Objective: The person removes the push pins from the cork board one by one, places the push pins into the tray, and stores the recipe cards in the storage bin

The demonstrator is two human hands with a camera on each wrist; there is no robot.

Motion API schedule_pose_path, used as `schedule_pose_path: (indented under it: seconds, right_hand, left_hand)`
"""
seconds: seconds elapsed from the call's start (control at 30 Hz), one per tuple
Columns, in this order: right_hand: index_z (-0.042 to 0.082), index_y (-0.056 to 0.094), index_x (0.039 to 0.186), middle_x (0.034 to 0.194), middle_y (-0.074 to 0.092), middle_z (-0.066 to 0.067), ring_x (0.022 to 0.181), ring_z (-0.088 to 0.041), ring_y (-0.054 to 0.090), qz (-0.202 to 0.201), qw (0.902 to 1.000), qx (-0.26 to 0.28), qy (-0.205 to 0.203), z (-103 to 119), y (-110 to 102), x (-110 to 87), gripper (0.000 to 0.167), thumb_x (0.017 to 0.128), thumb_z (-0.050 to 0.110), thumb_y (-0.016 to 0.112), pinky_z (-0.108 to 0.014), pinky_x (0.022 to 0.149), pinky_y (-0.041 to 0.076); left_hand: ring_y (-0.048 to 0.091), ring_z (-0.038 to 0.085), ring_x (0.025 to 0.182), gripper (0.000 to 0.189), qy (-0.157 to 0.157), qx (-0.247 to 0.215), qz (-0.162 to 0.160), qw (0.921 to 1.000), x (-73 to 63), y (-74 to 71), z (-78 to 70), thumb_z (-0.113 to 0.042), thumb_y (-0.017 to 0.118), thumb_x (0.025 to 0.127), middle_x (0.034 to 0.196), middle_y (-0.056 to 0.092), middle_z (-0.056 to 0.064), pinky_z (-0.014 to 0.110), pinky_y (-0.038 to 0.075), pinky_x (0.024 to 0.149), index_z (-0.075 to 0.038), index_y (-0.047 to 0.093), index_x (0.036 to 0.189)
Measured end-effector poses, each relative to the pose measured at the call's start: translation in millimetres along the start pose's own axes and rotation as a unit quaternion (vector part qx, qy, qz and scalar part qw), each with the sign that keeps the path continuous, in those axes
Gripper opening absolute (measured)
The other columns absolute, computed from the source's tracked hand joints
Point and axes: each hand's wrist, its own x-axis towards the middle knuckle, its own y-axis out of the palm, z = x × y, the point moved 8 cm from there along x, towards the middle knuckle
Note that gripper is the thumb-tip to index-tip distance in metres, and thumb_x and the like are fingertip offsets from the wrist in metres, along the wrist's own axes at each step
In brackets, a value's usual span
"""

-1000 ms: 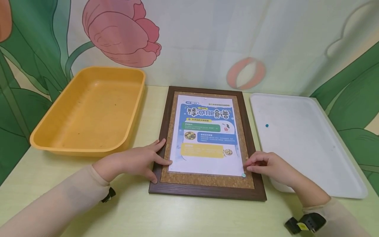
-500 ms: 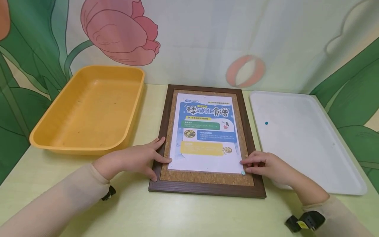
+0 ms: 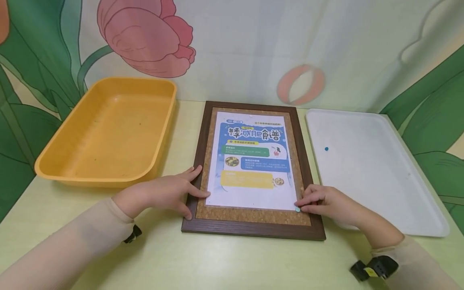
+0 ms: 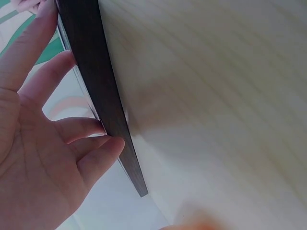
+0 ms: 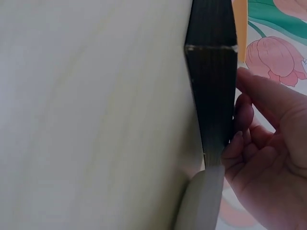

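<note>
A printed poster (image 3: 253, 197) lies on a cork board (image 3: 250, 216) with a dark wooden frame (image 3: 250, 233). My left hand (image 3: 170, 193) rests on the frame's left side with its fingers spread, one fingertip pressing the paper's lower left edge. At the poster's lower right corner sits a pale teal thumbtack (image 3: 298, 209). My right hand (image 3: 333, 203) holds its index finger and thumb around that thumbtack, in a pinch. In the left wrist view, fingers (image 4: 96, 158) lie along the frame (image 4: 91, 62). The frame (image 5: 213, 91) hides the thumbtack in the right wrist view.
To the right stands a white tray (image 3: 380, 173) with a teal thumbtack (image 3: 326, 149) lying in it. A deep yellow tray (image 3: 108, 137) is at the left. Behind the table (image 3: 224, 262) hangs a flower-printed curtain (image 3: 239, 52).
My right fingertips have closed in on the thumbtack from just above and beside it. The left hand stays on the frame. The whole view has shifted slightly.
</note>
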Motion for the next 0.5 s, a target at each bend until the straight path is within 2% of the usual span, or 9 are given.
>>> schedule_pose_path:
  seconds: [0.17, 0.4, 0.5]
  right_hand:
    - [0.01, 0.075, 0.099, 0.088, 0.059, 0.006, 0.081, -0.009, 0.051, 0.013, 0.9999, 0.005, -0.006, 1.6, 2.6, -0.3, 0.016, 0.086, 0.013, 0.066, -0.022, 0.07, 0.045]
    - [0.007, 0.072, 0.108, 0.091, 0.057, 0.009, 0.082, -0.008, 0.049, 0.012, 0.9978, -0.058, -0.029, 7.5, 2.0, -0.3, 0.023, 0.085, 0.007, 0.067, -0.023, 0.071, 0.045]
    - [0.005, 0.071, 0.108, 0.092, 0.056, 0.008, 0.081, -0.007, 0.048, 0.018, 0.9969, -0.067, -0.038, 10.2, 2.8, -0.6, 0.024, 0.084, 0.005, 0.066, -0.022, 0.069, 0.045]
  left_hand:
    - [0.006, 0.042, 0.138, 0.063, -0.003, 0.001, 0.0, 1.0, 0.1, -0.3, -0.2, -0.028, 0.081, 0.071, 0.153, 0.002, 0.022, 0.045, 0.032, 0.101, -0.02, 0.058, 0.129]
    - [0.007, 0.042, 0.137, 0.064, 0.0, 0.005, -0.004, 1.0, 1.3, -1.2, -0.3, -0.028, 0.081, 0.07, 0.153, 0.003, 0.023, 0.045, 0.034, 0.1, -0.019, 0.058, 0.128]
    - [0.008, 0.043, 0.137, 0.064, 0.0, 0.007, -0.003, 1.0, 1.8, -0.7, -0.2, -0.029, 0.081, 0.069, 0.153, 0.003, 0.023, 0.046, 0.033, 0.101, -0.019, 0.058, 0.128]
